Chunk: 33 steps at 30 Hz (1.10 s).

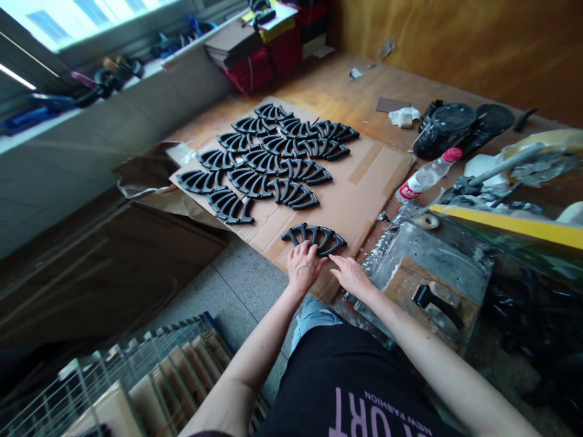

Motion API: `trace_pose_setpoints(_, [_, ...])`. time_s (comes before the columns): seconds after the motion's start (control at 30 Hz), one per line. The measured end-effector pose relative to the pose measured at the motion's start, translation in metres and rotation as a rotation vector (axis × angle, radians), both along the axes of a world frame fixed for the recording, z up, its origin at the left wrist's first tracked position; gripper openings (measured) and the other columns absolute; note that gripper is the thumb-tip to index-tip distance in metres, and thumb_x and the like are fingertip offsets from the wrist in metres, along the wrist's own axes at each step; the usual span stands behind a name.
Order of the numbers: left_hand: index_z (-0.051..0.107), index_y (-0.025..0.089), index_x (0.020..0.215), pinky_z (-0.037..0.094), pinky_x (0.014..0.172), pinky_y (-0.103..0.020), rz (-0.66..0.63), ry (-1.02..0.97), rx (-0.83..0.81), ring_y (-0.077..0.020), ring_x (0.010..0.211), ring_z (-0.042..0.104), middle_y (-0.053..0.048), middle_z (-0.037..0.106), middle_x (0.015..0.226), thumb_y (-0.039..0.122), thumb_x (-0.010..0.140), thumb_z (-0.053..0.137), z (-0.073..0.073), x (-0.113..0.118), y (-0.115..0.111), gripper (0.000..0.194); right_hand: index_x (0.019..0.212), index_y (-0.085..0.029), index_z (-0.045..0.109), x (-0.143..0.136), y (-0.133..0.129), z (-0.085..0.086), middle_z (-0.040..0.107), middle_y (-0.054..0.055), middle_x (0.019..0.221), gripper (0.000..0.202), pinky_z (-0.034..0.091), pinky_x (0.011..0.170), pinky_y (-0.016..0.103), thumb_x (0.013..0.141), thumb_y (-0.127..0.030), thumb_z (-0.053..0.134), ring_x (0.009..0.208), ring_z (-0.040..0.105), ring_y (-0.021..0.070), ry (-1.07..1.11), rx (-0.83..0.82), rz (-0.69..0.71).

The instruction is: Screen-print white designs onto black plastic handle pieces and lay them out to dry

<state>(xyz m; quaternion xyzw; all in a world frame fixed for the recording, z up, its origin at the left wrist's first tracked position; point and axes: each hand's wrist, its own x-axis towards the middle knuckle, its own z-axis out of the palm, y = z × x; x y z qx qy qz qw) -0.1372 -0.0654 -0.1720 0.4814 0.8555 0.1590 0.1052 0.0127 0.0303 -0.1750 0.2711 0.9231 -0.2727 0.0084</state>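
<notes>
Several black curved, ribbed pieces lie side by side in a fan shape [314, 233] near the front corner of a cardboard sheet [350, 209]. My left hand [304, 265] rests on the lower edge of this fan, its fingers spread over the pieces. At the fan's lower right, my right hand [350, 274] has its fingertips at the edge, fingers stretched out. Farther back on the cardboard, many similar black pieces [264, 161] lie in overlapping fan-shaped rows.
A bottle with a pink cap [428, 176], a tape roll [427, 221] and black containers [449, 124] stand to the right. A black piece [437, 303] lies on a board at the lower right. A wire rack [136, 370] stands lower left. Red bundles [268, 64] sit at the back.
</notes>
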Motion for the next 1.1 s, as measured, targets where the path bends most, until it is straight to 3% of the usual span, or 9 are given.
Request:
trace_pose_setpoints(0.13, [0.055,0.021,0.130,0.022,0.110,-0.054,0.014,-0.020,0.013,-0.0396,0.134,0.031,-0.015,0.044,0.144,0.050,0.083,0.056,-0.011,0.016,0.012,0.055,0.128,-0.011,0.058,-0.001,0.002,0.000,0.063,0.012,0.124,0.039,0.045,0.097,0.038,0.091,-0.022,0.053,0.109,0.058,0.0256,-0.030,0.014,-0.007])
trace_pose_setpoints(0.27, [0.061,0.024,0.122,0.031,0.107,-0.052,-0.032,0.044,0.016,-0.0378,0.129,0.037,-0.011,0.051,0.138,0.048,0.080,0.062,-0.016,0.000,0.016,0.048,0.127,-0.012,0.059,-0.001,0.000,-0.005,0.063,0.011,0.125,0.038,0.046,0.098,0.037,0.091,-0.022,0.053,0.110,0.058,0.0254,-0.059,0.046,-0.027])
trace_pose_setpoints(0.47, [0.065,0.025,0.117,0.037,0.106,-0.046,-0.282,0.126,-0.001,-0.0341,0.128,0.043,-0.009,0.056,0.135,0.051,0.075,0.068,-0.016,-0.096,0.006,0.050,0.125,-0.010,0.061,0.002,-0.002,-0.013,0.061,0.012,0.128,0.037,0.046,0.100,0.035,0.089,-0.020,0.056,0.115,0.057,0.0243,-0.037,0.027,-0.060])
trace_pose_setpoints(0.57, [0.064,0.021,0.119,0.035,0.107,-0.048,-0.214,0.193,-0.056,-0.0354,0.129,0.042,-0.010,0.055,0.136,0.050,0.076,0.066,-0.011,-0.148,0.005,0.052,0.125,-0.011,0.061,0.003,-0.003,-0.012,0.062,0.013,0.127,0.038,0.046,0.100,0.037,0.088,-0.020,0.058,0.115,0.057,0.0248,-0.007,0.021,-0.046])
trace_pose_setpoints(0.67, [0.055,0.023,0.132,0.029,0.109,-0.054,-0.147,0.250,-0.088,-0.0371,0.134,0.038,-0.010,0.049,0.143,0.043,0.079,0.065,-0.009,-0.166,0.002,0.057,0.124,-0.012,0.062,0.009,-0.007,-0.001,0.063,0.014,0.125,0.037,0.047,0.099,0.040,0.088,-0.022,0.059,0.116,0.057,0.0257,0.066,0.033,-0.038])
trace_pose_setpoints(0.8, [0.046,0.020,0.138,0.028,0.110,-0.055,-0.088,0.274,0.011,-0.0362,0.137,0.035,-0.014,0.042,0.148,0.039,0.084,0.059,-0.016,-0.138,-0.004,0.059,0.120,-0.017,0.064,0.040,-0.011,0.034,0.064,0.009,0.124,0.031,0.045,0.103,0.041,0.091,-0.023,0.056,0.116,0.056,0.0236,0.227,0.077,-0.112])
trace_pose_setpoints(0.9, [0.051,0.016,0.133,0.031,0.110,-0.050,-0.095,0.195,0.131,-0.0341,0.137,0.036,-0.017,0.042,0.147,0.041,0.085,0.056,-0.024,-0.101,-0.001,0.055,0.121,-0.019,0.063,0.086,-0.004,0.056,0.065,0.007,0.124,0.030,0.043,0.106,0.040,0.095,-0.025,0.050,0.117,0.055,0.0213,0.283,0.177,-0.228])
trace_pose_setpoints(1.0, [0.057,0.015,0.124,0.034,0.110,-0.047,-0.170,0.031,0.219,-0.0315,0.134,0.041,-0.018,0.047,0.143,0.041,0.086,0.056,-0.020,-0.056,0.015,0.046,0.130,-0.017,0.057,0.143,0.003,0.058,0.058,0.009,0.134,0.037,0.040,0.108,0.042,0.097,-0.029,0.046,0.126,0.050,0.0225,0.225,0.313,-0.371])
trace_pose_setpoints(1.1, [0.062,0.017,0.115,0.038,0.107,-0.046,-0.240,-0.200,0.303,-0.0285,0.126,0.050,-0.015,0.055,0.135,0.042,0.086,0.056,0.010,-0.002,0.044,0.039,0.143,-0.015,0.042,0.187,0.002,0.043,0.041,0.013,0.147,0.054,0.034,0.112,0.049,0.094,-0.037,0.051,0.138,0.034,0.0270,0.093,0.385,-0.385])
